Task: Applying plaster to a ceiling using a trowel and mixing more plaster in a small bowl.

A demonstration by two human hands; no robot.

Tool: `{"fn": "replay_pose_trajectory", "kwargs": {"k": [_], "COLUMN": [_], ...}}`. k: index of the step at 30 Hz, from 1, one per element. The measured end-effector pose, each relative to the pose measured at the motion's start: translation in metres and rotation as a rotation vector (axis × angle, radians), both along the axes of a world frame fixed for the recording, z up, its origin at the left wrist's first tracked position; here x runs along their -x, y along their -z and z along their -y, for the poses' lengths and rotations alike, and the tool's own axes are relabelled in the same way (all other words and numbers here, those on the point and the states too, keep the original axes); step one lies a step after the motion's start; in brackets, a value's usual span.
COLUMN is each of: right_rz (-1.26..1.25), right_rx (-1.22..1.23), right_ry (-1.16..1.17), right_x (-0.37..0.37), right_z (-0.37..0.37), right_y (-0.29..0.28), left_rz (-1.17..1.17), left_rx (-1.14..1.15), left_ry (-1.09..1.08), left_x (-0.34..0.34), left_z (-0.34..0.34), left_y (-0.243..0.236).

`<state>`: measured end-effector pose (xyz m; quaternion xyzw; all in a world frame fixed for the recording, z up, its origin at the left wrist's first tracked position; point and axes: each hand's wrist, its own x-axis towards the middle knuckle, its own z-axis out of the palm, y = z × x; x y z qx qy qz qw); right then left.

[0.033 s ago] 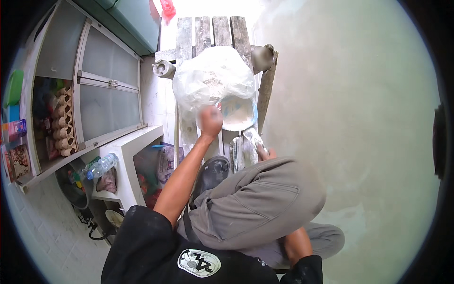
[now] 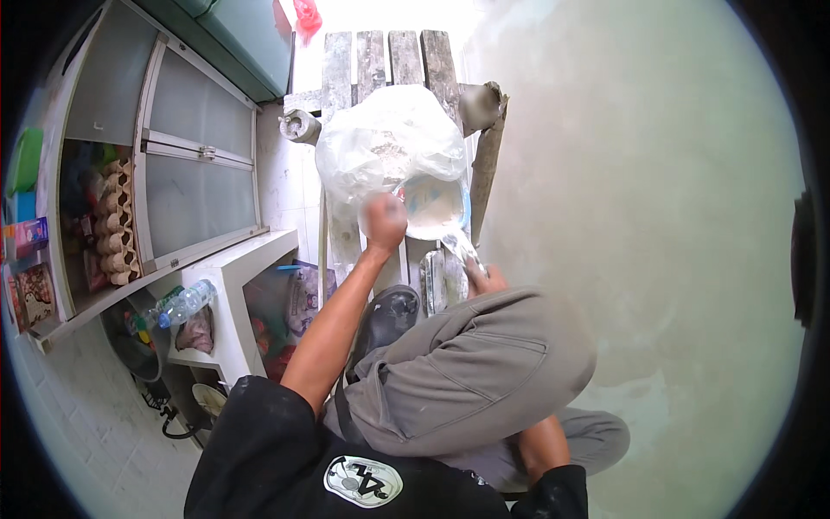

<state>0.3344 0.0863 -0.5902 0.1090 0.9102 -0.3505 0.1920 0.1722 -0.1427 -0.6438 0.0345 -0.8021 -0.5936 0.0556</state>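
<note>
On the bench ahead of me is a round white-and-blue tub (image 2: 441, 208) with pale, wet-looking paste inside. My left hand (image 2: 383, 221) is closed at the tub's left rim; its fingers are blurred. My right hand (image 2: 489, 279) grips a trowel-like tool (image 2: 456, 242) smeared white, its blade reaching over the tub's near edge; my raised knee partly covers this hand. Just below the tub lies a flat rectangular tool or plate (image 2: 441, 281) with white residue. A bunched clear plastic bag (image 2: 389, 130) with whitish powder sits behind the tub.
The wooden slatted bench (image 2: 437, 60) has a post end (image 2: 300, 126) at left and a pole (image 2: 488, 164) at right. Leftward stand a cabinet (image 2: 199, 190) with egg trays (image 2: 118, 225) and a ledge holding a plastic bottle (image 2: 188, 303). At right is a pale plastered wall (image 2: 640, 216).
My right hand has shifted slightly, bringing the trowel-like tool up and left so its blade now meets the tub's near edge. My left hand has stayed put.
</note>
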Motion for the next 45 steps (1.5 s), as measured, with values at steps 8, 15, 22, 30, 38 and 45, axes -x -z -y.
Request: {"fn": "replay_pose_trajectory", "kwargs": {"k": [8,15,22,30,38,45], "right_rz": [-0.177,-0.156,-0.200,0.125,0.036,-0.001], "right_rx": [-0.569,-0.314,-0.577,0.203,0.711,0.189], "right_ry": [-0.211,-0.164,-0.269,0.367,0.610,0.504], "right_x": [0.033,0.007,0.040,0.029,0.072,0.058], "right_z": [0.050,0.000,0.044,0.013,0.035,0.048], "right_y": [-0.007,0.006,0.011,-0.050,-0.027,0.024], "left_rz": [-0.012,-0.030,-0.034,0.046,-0.050,-0.066], "left_rx": [0.008,0.006,0.041,0.093,-0.033,0.025], "left_ry": [-0.022,-0.025,-0.019,-0.010,-0.028,-0.042], "left_x": [0.000,0.003,0.005,0.002,0.003,0.002], "left_z": [-0.008,-0.005,-0.014,0.012,-0.005,-0.007], "left_y": [0.004,-0.001,-0.002,0.001,-0.004,0.004]}}
